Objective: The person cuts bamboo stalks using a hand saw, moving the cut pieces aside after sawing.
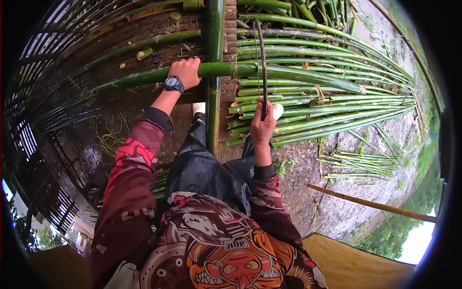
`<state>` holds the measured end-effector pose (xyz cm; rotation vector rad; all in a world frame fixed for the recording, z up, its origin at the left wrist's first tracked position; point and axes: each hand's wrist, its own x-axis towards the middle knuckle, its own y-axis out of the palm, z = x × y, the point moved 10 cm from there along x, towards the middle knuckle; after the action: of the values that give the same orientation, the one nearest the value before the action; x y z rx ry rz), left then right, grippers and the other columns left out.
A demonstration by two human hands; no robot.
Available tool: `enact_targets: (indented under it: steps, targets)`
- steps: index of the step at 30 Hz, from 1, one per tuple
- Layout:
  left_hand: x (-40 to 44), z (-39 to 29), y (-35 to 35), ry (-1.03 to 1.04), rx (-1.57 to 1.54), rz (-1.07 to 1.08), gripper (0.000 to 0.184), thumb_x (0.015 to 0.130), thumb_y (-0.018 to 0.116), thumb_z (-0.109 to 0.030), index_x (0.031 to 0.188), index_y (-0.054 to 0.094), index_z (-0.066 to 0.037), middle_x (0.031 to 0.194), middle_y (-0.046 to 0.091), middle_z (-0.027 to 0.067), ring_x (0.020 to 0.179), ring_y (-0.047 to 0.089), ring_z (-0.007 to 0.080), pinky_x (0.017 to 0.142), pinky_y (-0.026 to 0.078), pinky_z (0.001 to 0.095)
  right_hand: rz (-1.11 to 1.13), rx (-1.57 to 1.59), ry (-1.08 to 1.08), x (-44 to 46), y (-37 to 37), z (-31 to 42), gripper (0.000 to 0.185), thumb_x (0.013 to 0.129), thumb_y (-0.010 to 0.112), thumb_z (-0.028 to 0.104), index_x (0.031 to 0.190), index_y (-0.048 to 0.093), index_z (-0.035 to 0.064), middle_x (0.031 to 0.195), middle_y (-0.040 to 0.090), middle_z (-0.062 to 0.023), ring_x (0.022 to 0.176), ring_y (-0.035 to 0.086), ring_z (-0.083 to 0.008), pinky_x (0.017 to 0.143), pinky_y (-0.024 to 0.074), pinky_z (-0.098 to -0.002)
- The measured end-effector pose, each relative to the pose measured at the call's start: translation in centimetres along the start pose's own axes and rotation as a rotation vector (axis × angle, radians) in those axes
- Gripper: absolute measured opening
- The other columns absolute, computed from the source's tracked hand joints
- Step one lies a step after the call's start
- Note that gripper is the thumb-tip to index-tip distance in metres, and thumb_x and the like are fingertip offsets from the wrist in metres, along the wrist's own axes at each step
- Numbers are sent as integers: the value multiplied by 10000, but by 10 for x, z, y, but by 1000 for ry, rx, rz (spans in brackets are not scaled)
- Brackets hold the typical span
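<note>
A thick green bamboo pole [298,74] lies crosswise over an upright-running bamboo rail [213,111]. My left hand [186,72], with a watch on its wrist, is closed over the pole just left of the rail. To the right of the rail, my right hand [263,124] grips the lower end of a bow saw [263,62] with a dark curved frame. The saw's thin blade crosses the pole near a node; how deep it sits in the bamboo cannot be made out.
Many cut green bamboo poles [288,113] lie to the right, with a smaller pile [361,164] beyond. Yellow cord [109,139] lies on the ground at left. A brown pole [370,203] slants at lower right. Dark slats [29,137] stand at far left.
</note>
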<state>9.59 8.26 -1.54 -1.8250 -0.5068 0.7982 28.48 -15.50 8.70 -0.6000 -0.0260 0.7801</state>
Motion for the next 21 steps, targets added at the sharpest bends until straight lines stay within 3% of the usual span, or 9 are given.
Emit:
enact_targets:
  steps: [2, 6, 10, 14, 16, 18, 19, 20, 21]
  targets:
    - [-1, -2, -5, 26, 16, -68, 370, 731, 827, -303, 960, 618, -101, 950, 719, 99, 896, 716, 319, 763, 578, 462, -64, -57, -136, 4, -2, 14, 161, 1050, 586, 137, 1187, 649, 80, 693, 624, -92, 562, 592, -153, 528, 438, -315]
    - [-6, -6, -1, 19, 43, -56, 438, 741, 829, -334, 1057, 626, -108, 960, 709, 85, 912, 709, 311, 756, 583, 456, 21, -101, -15, 14, -17, 47, 176, 1050, 578, 154, 1190, 641, 68, 705, 625, -135, 574, 620, -206, 546, 453, -349]
    - [-2, -5, -10, 41, 34, -117, 362, 771, 787, -330, 1013, 626, -114, 925, 702, 86, 882, 706, 312, 752, 580, 453, 144, -187, 285, -36, -56, 55, 212, 1048, 576, 149, 1215, 651, 43, 855, 690, -177, 735, 695, -245, 675, 521, -374]
    - [-6, -4, 0, 60, 11, -111, 372, 756, 801, -330, 1004, 626, -114, 908, 694, 88, 859, 701, 309, 743, 575, 450, 147, -208, 247, -73, -89, 86, 225, 1048, 580, 135, 1237, 658, 43, 954, 718, -206, 865, 737, -244, 752, 548, -374]
    - [0, -2, 0, 64, 15, -106, 401, 729, 830, -339, 993, 618, -123, 910, 689, 86, 861, 697, 309, 729, 576, 452, 151, -237, 278, -42, -65, 82, 218, 1049, 574, 162, 1217, 653, 47, 961, 714, -215, 866, 734, -339, 750, 544, -405]
    - [-9, -8, 4, 34, 13, -31, 412, 723, 831, -344, 999, 620, -124, 906, 689, 85, 857, 698, 309, 730, 577, 453, 248, -512, 106, 25, -5, 25, 218, 1042, 575, 192, 1147, 665, 24, 941, 698, -200, 835, 669, -298, 754, 515, -369]
    - [1, -6, -5, 15, 46, -36, 423, 716, 833, -350, 1005, 621, -126, 902, 689, 83, 853, 699, 308, 730, 579, 454, 137, -268, 86, 48, 0, 49, 223, 1036, 576, 204, 1142, 666, 29, 944, 685, -215, 847, 661, -359, 768, 517, -386]
    - [1, -4, -8, 43, 67, -90, 446, 718, 824, -365, 1039, 623, -128, 880, 687, 84, 837, 703, 314, 724, 584, 464, 80, -199, 47, 45, 0, 48, 197, 1044, 578, 184, 1147, 665, 40, 912, 675, -192, 808, 654, -274, 753, 511, -356]
    - [2, 4, 6, 33, 25, -66, 452, 738, 806, -369, 1075, 625, -130, 896, 703, 94, 846, 714, 327, 738, 585, 479, 130, -94, 234, 38, 3, 32, 173, 1052, 581, 162, 1148, 661, 42, 874, 657, -146, 784, 614, -176, 741, 497, -313]
